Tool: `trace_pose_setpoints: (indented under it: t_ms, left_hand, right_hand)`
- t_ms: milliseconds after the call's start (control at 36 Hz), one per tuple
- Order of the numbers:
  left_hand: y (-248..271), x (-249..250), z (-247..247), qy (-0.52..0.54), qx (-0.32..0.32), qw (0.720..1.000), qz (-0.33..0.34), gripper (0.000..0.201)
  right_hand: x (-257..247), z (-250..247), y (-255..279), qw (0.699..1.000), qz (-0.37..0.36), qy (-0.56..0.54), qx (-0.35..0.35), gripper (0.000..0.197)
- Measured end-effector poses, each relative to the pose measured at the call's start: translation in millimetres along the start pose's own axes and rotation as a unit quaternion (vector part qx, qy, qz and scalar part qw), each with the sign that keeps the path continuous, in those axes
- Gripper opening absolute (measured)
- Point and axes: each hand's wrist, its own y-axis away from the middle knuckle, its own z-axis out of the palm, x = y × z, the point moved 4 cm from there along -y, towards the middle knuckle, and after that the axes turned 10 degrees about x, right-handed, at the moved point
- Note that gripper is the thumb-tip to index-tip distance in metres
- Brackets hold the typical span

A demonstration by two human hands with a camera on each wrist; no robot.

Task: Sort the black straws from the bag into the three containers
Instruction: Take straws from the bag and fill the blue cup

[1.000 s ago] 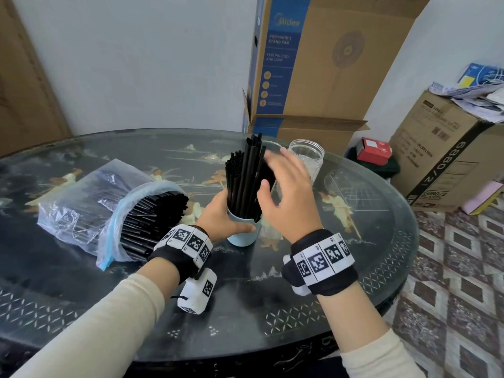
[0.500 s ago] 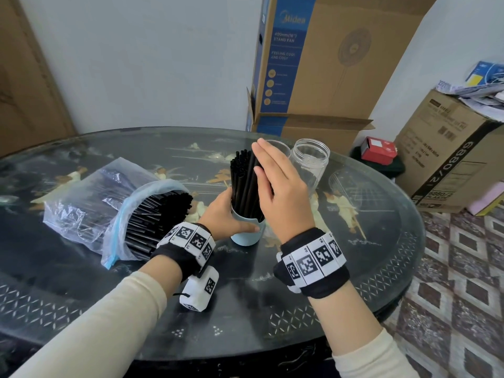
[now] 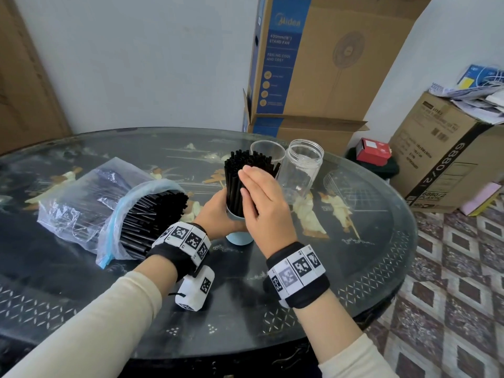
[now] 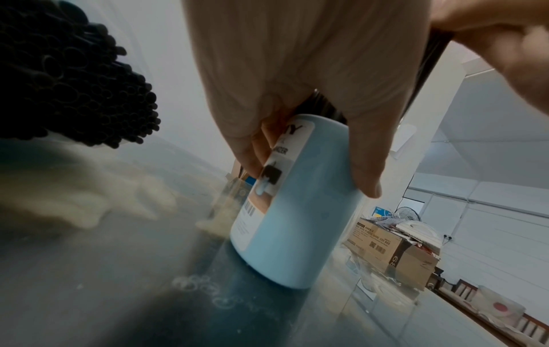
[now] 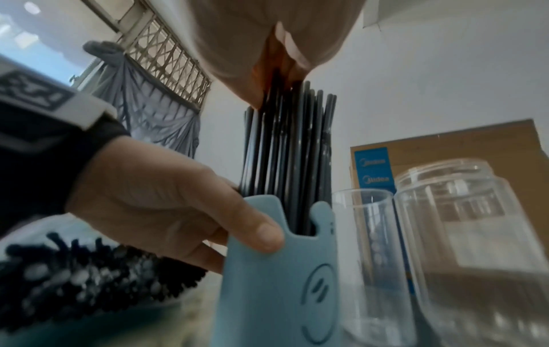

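A light blue cup [image 3: 240,238] [image 4: 297,199] [image 5: 276,281] stands mid-table, packed with upright black straws [image 3: 240,181] [image 5: 285,152]. My left hand [image 3: 218,216] [image 4: 303,94] grips the cup's upper part, thumb on its near side. The flat right hand [image 3: 261,197] presses with straight fingers against the near side of the straw bundle. A clear plastic bag [image 3: 90,203] of black straws [image 3: 152,216] [image 4: 74,77] lies on its side to the left, mouth toward me. An empty clear glass [image 3: 268,152] [image 5: 371,258] and an empty clear jar [image 3: 301,170] [image 5: 475,246] stand behind the cup.
The round dark glass-topped table [image 3: 354,255] has its edge close on the right and near side. Cardboard boxes [image 3: 321,64] stand behind the table, and another box [image 3: 447,165] sits on the tiled floor to the right.
My right hand went from loosely cupping the straws' right side to lying flat against their near side, and the bundle now stands straighter. The left hand kept hold of the cup.
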Motion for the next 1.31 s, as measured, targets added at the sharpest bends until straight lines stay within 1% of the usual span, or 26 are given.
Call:
trace_pose_setpoints:
  t_ms: [111,194,250,306,361,444,500,639,694,750,806,861,972,1028,1083,1167,1305]
  left_hand:
    - [-0.2,-1.7,-0.3,0.008,0.000,1.000,0.006,0.060]
    - [-1.7,-4.2,0.4,0.014,-0.001,1.000,-0.002,0.058]
    - [-2.3,-7.2,1.3,0.014,0.003,1.000,-0.012,0.059]
    - [-2.2,-11.2,2.3,0.012,0.002,1.000,-0.024,0.069]
    - [-2.5,-15.2,2.3,0.012,-0.004,0.999,-0.034,0.079]
    - [-4.0,-19.1,0.4,0.016,-0.019,0.998,-0.054,0.088]
    - [-5.6,-20.0,-0.8,0.016,-0.028,0.998,-0.059,0.092]
    - [-6.4,-19.4,-1.7,0.006,-0.035,0.998,-0.059,0.091]
    - [-6.4,-19.1,-2.4,0.007,-0.039,0.997,-0.060,0.091]
    - [-6.8,-17.7,-3.5,0.005,-0.052,0.997,-0.058,0.094]
    - [-7.6,-16.8,-4.9,0.003,-0.074,0.996,-0.059,0.098]
    - [-8.4,-17.0,-5.5,0.001,-0.095,0.993,-0.063,0.099]
    - [-9.7,-17.6,-5.4,0.012,-0.113,0.991,-0.071,0.098]
    - [-9.0,-17.8,-5.8,0.018,-0.109,0.991,-0.075,0.093]
    - [-8.3,-17.3,-5.8,0.023,-0.104,0.992,-0.074,0.091]
    - [-8.6,-17.6,-5.5,0.024,-0.103,0.992,-0.073,0.088]
    - [-8.5,-16.6,-5.4,0.016,-0.106,0.992,-0.067,0.089]
  right_hand:
    - [-1.0,2.6,-1.3,1.000,0.001,0.019,-0.024,0.036]
    - [-1.3,-3.5,-7.6,0.999,0.006,0.016,-0.042,0.036]
    - [-0.8,-9.7,-10.7,0.999,0.012,0.020,-0.049,0.042]
    - [2.8,-15.4,-13.9,0.998,0.021,0.031,-0.057,0.050]
    - [9.5,-17.9,-16.9,0.996,0.042,0.032,-0.065,0.053]
    - [21.4,-17.1,-16.3,0.990,0.093,0.034,-0.102,0.053]
    - [25.5,-16.5,-11.5,0.987,0.109,0.034,-0.116,0.051]
    - [30.2,-17.3,-7.8,0.988,0.107,0.019,-0.112,0.050]
    - [30.6,-20.1,-16.1,0.990,0.094,0.026,-0.106,0.048]
    - [29.5,-22.3,-29.3,0.991,0.074,0.034,-0.106,0.049]
    - [28.6,-18.9,-43.7,0.986,0.067,0.027,-0.147,0.051]
    - [28.8,-12.3,-56.8,0.976,0.068,0.017,-0.209,0.054]
    - [29.8,4.1,-71.0,0.938,0.069,0.041,-0.337,0.054]
    - [29.6,7.7,-69.0,0.925,0.086,0.047,-0.368,0.055]
    - [28.5,7.6,-65.9,0.927,0.104,0.038,-0.358,0.053]
    - [24.6,6.6,-64.4,0.932,0.105,0.033,-0.345,0.053]
    - [20.5,6.1,-63.7,0.931,0.114,0.031,-0.345,0.052]
